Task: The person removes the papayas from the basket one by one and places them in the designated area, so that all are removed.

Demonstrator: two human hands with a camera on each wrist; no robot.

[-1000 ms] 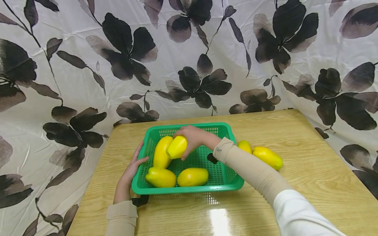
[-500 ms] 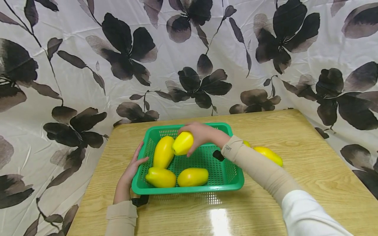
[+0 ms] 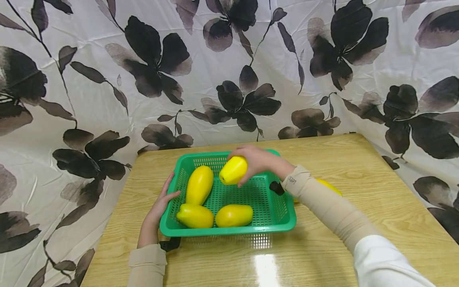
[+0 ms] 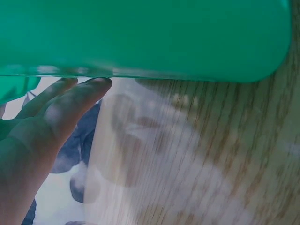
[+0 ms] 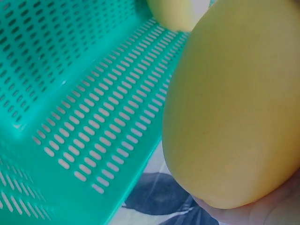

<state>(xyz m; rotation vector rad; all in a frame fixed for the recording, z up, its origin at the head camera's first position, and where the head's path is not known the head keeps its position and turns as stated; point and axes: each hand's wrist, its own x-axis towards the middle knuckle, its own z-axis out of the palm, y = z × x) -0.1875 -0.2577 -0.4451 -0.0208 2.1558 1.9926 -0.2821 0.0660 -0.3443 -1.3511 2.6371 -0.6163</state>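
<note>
A yellow papaya (image 3: 234, 170) is held in my right hand (image 3: 257, 161), above the back middle of the green plastic basket (image 3: 229, 230). In the right wrist view the same papaya (image 5: 234, 108) fills the right side and hides most of the fingers. My left hand (image 3: 159, 207) holds the basket's left rim, its thumb over the top and its fingers along the outside. The left wrist view shows those fingers (image 4: 70, 101) reaching the basket wall (image 4: 140, 37). Inside the basket lie an upright-lying papaya (image 3: 199, 185) at left and two more, front left (image 3: 195, 216) and front middle (image 3: 234, 215).
Right of the basket, another papaya (image 3: 329, 186) lies on the wooden table (image 3: 376, 223), partly hidden by my right sleeve (image 3: 322, 203). A sliver of yellow shows beside the basket's right wall. A floral cloth (image 3: 201, 75) hangs behind the table.
My right hand has carried the papaya to the right and slightly back, away from the papaya at the basket's left. My left hand and the basket stay in place.
</note>
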